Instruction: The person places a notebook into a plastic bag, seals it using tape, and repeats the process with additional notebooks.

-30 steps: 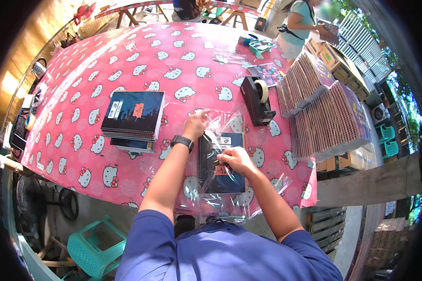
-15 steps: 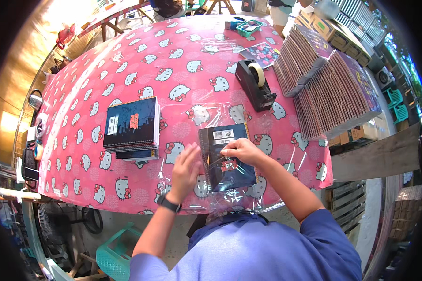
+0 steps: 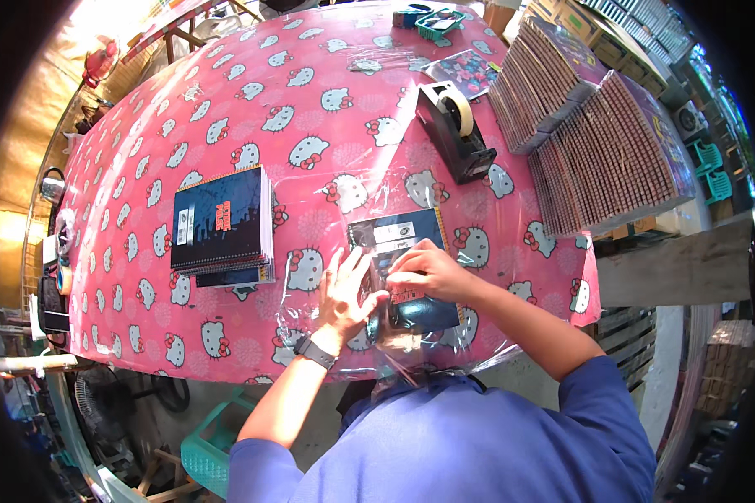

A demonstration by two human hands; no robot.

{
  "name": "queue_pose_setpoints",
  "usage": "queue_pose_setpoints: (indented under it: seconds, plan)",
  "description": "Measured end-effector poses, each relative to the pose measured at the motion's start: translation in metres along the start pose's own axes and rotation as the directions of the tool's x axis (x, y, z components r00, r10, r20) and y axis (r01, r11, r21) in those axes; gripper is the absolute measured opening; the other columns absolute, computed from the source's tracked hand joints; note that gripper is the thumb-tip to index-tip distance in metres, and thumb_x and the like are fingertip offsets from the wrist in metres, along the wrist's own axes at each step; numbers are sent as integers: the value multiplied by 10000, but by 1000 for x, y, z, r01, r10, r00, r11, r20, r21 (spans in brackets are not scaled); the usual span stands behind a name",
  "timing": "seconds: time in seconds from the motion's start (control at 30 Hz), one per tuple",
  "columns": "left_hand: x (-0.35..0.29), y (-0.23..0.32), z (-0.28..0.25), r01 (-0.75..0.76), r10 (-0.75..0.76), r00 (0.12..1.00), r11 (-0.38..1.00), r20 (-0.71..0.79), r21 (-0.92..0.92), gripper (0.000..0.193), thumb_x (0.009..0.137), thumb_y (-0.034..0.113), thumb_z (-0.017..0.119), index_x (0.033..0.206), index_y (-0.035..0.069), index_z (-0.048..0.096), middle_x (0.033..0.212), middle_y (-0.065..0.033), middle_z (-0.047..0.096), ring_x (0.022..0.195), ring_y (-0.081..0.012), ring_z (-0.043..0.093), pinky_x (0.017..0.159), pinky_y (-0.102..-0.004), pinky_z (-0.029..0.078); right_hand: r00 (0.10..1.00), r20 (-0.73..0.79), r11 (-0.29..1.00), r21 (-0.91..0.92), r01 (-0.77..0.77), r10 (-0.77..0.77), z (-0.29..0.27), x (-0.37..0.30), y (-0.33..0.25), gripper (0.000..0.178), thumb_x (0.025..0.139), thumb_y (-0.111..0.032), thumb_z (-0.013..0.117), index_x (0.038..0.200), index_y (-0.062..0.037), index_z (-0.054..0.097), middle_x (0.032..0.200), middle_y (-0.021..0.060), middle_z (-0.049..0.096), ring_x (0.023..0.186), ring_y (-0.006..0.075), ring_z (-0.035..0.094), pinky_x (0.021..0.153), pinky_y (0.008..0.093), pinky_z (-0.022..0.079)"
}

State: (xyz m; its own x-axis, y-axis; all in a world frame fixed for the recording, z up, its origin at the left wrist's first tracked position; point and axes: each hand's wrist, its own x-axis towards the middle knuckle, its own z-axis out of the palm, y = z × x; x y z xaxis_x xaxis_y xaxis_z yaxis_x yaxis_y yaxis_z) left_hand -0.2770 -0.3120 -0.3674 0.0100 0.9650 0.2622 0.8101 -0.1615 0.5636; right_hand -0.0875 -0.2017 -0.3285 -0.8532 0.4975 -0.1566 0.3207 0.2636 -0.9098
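A dark blue spiral notebook (image 3: 434, 313) with white labels and orange lettering lies in front of me on clear plastic film (image 3: 398, 339). Shiny film also shows over its left side. My left hand (image 3: 342, 295) is open, fingers extended, over the notebook's left edge and the film. My right hand (image 3: 434, 273) is closed in a pinch above the middle of the cover; whatever is between the fingertips is too small to make out. To the left sits a pile of similar notebooks (image 3: 218, 222).
A black tape dispenser (image 3: 455, 138) stands beyond the notebook, to the right. Tall stacks of spiral-bound books (image 3: 600, 159) line the table's right side. A green basket (image 3: 439, 25) is at the far edge. The pink patterned tablecloth (image 3: 226, 318) ends just before me.
My left hand has moved right onto the notebook's edge, its fingers spreading. My right hand has shifted slightly left, still pinched. The view has shifted a little.
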Motion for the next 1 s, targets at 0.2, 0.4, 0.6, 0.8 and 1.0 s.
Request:
queue_pose_setpoints:
  seconds: [0.2, 0.4, 0.6, 0.8, 1.0]
  plan:
    - [-16, -35, -3, 412, -574, 794, 751, -201, -517, 359, 710, -83, 601, 1032, 76, 593, 816, -46, 584, 662, -117, 550, 563, -278, 466, 987, -154, 999, -15, 33, -35, 14, 2, 13, 170, 797, -177, 665, 697, -40, 651, 876, 70, 651, 866, 197, 551, 900, 339, 347]
    - [-15, 2, -60, 176, -213, 910, 975, -356, -135, 362, 684, -87, 536, 1013, 37, 625, 942, -118, 625, 904, -259, 592, 818, -359, 474, 995, 46, 948, 305, -95, 85, 1, 7, 8, 179, 864, -105, 611, 894, 71, 594, 826, 117, 635, 727, 152, 650, 591, 270, 542]
    - [-21, -27, 0, -44, 27, 993, 988, 119, 149, 603, 821, 174, 604, 1361, 71, 355, 1460, -150, 271, 1365, -321, 216, 1070, -499, 223, 979, 179, 943, 296, -153, 103, -11, 5, 3, 218, 818, -52, 618, 1022, 26, 621, 1021, 143, 626, 899, 204, 634, 742, 346, 538]
    - [-11, -28, 7, -12, -24, 975, 987, 221, 163, 729, 855, 231, 549, 1441, 66, 148, 1531, -119, 17, 1409, -334, -34, 1119, -508, 29, 996, 23, 632, -772, 69, -81, -13, -17, 0, 1040, 547, -410, 810, 1411, -141, 298, 1483, 121, 242, 1379, 356, 161, 1061, 602, 152]
    - [-3, -22, 15, -72, 101, 964, 990, 247, -122, 785, 844, 183, 567, 1466, 125, 92, 1532, -111, 45, 1406, -344, -53, 1116, -514, -17, 997, -75, 700, -713, -50, -5, 4, -9, 12, 1204, 442, -668, 743, 1432, -175, 266, 1510, 171, 127, 1390, 412, 51, 969, 741, 64]
